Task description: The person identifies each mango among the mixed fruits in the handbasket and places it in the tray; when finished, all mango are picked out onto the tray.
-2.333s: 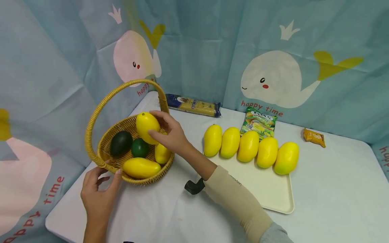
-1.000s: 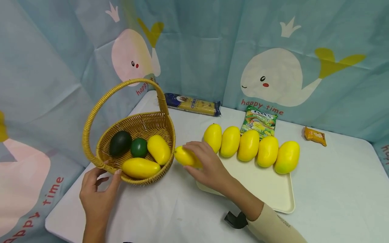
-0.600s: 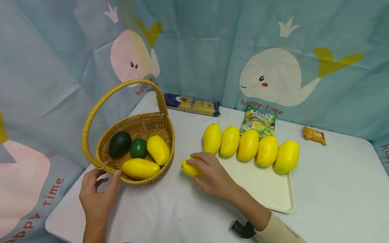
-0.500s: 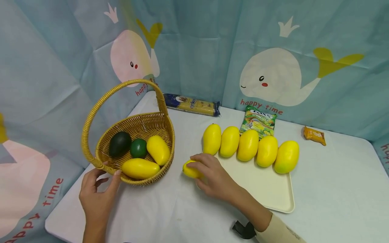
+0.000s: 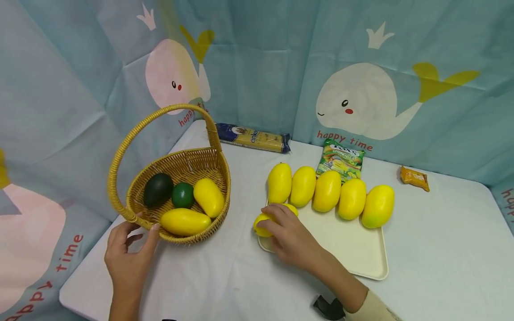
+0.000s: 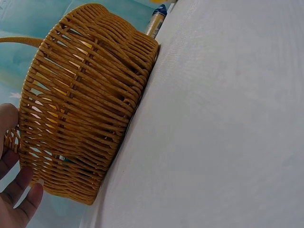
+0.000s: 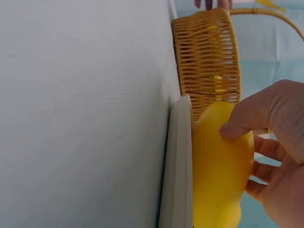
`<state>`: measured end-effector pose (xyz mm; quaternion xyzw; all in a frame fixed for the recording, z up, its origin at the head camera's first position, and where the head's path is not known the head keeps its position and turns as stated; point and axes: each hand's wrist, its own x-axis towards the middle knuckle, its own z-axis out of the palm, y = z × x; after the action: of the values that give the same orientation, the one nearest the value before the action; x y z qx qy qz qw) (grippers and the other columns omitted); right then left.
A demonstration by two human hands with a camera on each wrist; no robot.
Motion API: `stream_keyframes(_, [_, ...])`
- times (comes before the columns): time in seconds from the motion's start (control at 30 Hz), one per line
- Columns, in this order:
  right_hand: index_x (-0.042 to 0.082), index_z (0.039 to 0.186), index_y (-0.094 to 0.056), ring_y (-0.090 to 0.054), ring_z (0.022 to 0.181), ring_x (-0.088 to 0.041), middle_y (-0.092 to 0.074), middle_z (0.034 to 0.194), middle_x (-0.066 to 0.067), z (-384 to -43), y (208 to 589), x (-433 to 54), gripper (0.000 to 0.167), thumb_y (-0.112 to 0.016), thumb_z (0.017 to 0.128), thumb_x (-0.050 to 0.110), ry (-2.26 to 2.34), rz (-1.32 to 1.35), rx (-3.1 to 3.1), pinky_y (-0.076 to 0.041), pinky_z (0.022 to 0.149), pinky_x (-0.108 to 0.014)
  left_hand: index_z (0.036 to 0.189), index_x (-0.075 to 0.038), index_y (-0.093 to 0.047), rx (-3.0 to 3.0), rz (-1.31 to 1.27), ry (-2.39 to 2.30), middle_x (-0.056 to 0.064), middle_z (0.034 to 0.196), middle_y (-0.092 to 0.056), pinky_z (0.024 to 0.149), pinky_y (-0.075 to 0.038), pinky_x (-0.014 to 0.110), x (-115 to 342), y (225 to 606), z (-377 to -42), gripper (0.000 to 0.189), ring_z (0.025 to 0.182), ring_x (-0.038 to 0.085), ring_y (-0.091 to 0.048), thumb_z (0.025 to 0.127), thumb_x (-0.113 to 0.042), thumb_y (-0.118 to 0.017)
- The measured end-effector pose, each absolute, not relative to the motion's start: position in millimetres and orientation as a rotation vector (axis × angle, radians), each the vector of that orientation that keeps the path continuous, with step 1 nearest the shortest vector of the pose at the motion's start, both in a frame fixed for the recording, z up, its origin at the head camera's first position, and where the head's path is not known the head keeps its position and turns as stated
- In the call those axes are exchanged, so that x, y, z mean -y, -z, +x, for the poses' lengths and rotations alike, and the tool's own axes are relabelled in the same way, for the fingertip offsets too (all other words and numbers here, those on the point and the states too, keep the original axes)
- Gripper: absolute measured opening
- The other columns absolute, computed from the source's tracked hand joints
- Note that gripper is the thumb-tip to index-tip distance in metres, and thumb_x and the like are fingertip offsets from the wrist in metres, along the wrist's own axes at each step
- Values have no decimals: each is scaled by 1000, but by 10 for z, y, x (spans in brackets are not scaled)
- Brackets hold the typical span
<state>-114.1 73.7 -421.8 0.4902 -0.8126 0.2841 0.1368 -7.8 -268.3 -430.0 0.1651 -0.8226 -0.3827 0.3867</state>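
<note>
At the left stands a wicker basket [image 5: 205, 162] with an arched handle. My left hand [image 5: 130, 258] grips its near-left rim between thumb and fingers. Inside lie a dark green avocado [image 5: 158, 190], a smaller round green fruit [image 5: 183, 195] and two yellow mangoes [image 5: 185, 222]. My right hand [image 5: 295, 236] holds another yellow mango [image 7: 218, 166] at the left end of a cream tray [image 5: 375, 267]; in the right wrist view it lies against the tray, thumb on one side and fingers on the other. Several mangoes [image 5: 328, 191] stand in a row along the tray's far edge.
Behind the row lies a green candy bag [image 5: 341, 159]. A blue-and-gold packet [image 5: 253, 137] is at the back, and a small orange wrapper [image 5: 415, 178] at the far right. Patterned curtains [image 5: 257, 67] border the white table [image 5: 225, 276].
My right hand has lifted a mango out of the basket and carried it right, down onto the left end of the tray. My left hand has stayed at the basket rim.
</note>
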Motion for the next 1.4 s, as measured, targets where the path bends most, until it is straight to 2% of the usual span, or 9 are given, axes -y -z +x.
stream_keyframes(0.17, [10,103,-67,-49,126,-34,-56,129,-14,-1126,4232,-777,39,-65,71,-12,-830,1413,2334,-43,106,-46,121,4,-67,2094,431,965,-12,111,-58,82,-45,8,2678,4289,-79,44,106,3,-55,80,-2,-82])
stream_keyframes(0.3, [10,102,-67,-49,126,-36,-57,128,-15,-1115,4231,-798,38,-64,71,-12,-833,1412,2335,-42,107,-47,121,4,-67,2105,450,960,-20,111,-54,82,-44,8,2685,4302,-83,44,106,0,-54,81,-4,-82])
stream_keyframes(0.37, [10,101,-67,-50,125,-38,-58,128,-15,-1115,4229,-806,38,-63,71,-12,-833,1416,2319,-43,107,-48,120,4,-67,2104,451,962,-20,111,-54,82,-44,8,2686,4306,-85,43,106,1,-54,81,-4,-82])
stream_keyframes(0.57, [10,101,-67,-51,125,-40,-59,126,-14,-1107,4241,-825,38,-64,71,-13,-836,1419,2310,-42,107,-49,118,5,-68,2085,435,955,-9,110,-58,82,-44,7,2682,4311,-84,43,105,2,-55,79,-1,-83])
stream_keyframes(0.77, [11,104,-67,-47,129,-40,-58,129,-14,-1085,4235,-846,37,-64,73,-10,-839,1420,2365,-38,111,-47,117,3,-69,2070,431,952,-21,110,-53,81,-44,7,2688,4331,-89,44,105,-1,-53,76,2,-84])
stream_keyframes(0.9, [11,108,-66,-45,132,-39,-56,133,-14,-1091,4205,-864,39,-65,74,-9,-843,1449,2371,-38,111,-47,117,3,-69,2067,429,958,-24,109,-52,81,-44,8,2683,4332,-94,44,105,-2,-53,76,3,-84])
stream_keyframes(1.13, [13,120,-63,-40,136,-28,-48,142,-7,-1167,4011,-808,39,-66,83,1,-984,1449,2419,-39,110,-44,117,5,-68,2067,401,973,-21,110,-54,81,-44,8,2666,4295,-91,44,106,-1,-54,76,3,-84])
stream_keyframes(1.4, [13,123,-63,-49,127,-20,-53,138,-6,-1365,3730,-365,32,-68,91,14,-1062,1417,2431,-45,104,-35,117,3,-69,2077,416,968,-18,109,-55,81,-44,7,2670,4319,-94,43,106,-1,-53,77,1,-84])
